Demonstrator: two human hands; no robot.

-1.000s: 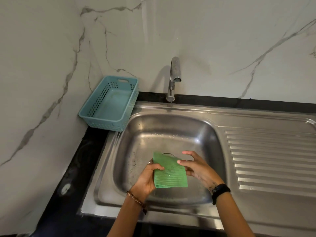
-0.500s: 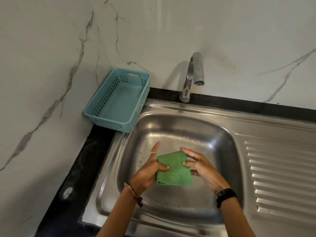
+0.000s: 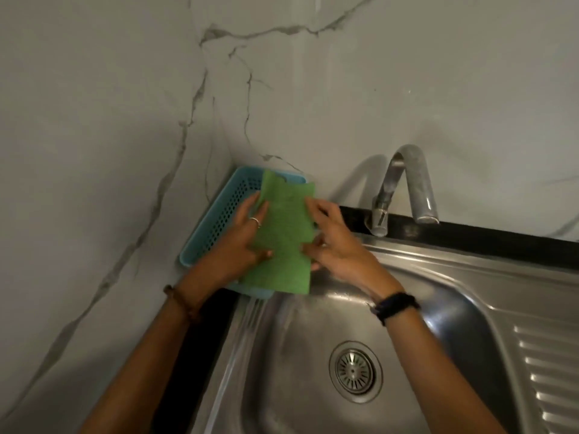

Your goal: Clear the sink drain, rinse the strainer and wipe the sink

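A folded green cloth [image 3: 282,236] is stretched flat over the blue plastic basket [image 3: 216,214] in the back left corner. My left hand [image 3: 241,242] grips the cloth's left edge and my right hand [image 3: 335,245] grips its right edge. The steel sink [image 3: 282,355] lies below my arms, and its round metal strainer [image 3: 355,371] sits in the drain, in plain sight. No water runs from the tap [image 3: 407,189].
Marble walls close in the corner on the left and behind. A black counter strip [image 3: 194,355] runs along the sink's left side. The ribbed draining board [image 3: 551,371] lies to the right of the basin.
Both hands have carried the green cloth up out of the basin and to the back left, over the blue basket. The drain strainer, hidden before, is now uncovered.
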